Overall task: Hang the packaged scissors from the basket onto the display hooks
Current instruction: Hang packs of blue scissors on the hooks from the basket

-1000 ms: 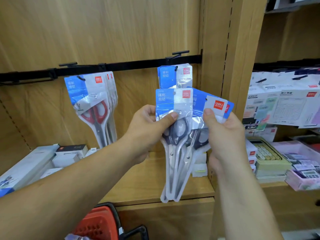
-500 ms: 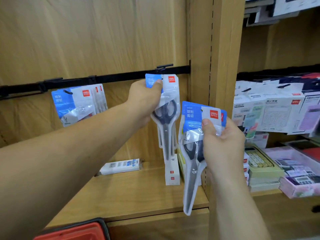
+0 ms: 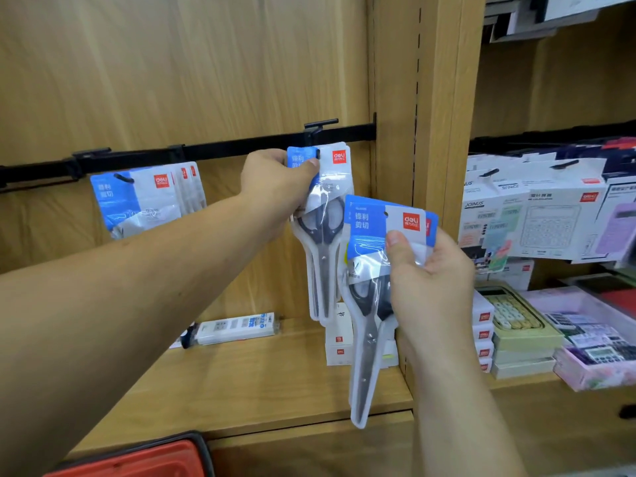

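My left hand pinches the blue-and-white top of a packaged pair of dark-handled scissors, held up at the right display hook on the black rail; the hook tip shows at the pack's hole. My right hand grips a small stack of the same scissors packs, lower and to the right, blades pointing down. More scissors packs hang from a hook on the left of the rail. A corner of the red basket shows at the bottom edge.
A wooden shelf below carries a long white box and small white boxes. A wooden upright divides this bay from the right one, where boxed calculators hang and stacked calculators lie.
My left hand lifted one pack out of the fanned stack and carried it up to the right hook. My right hand kept the remaining packs, now lower right.
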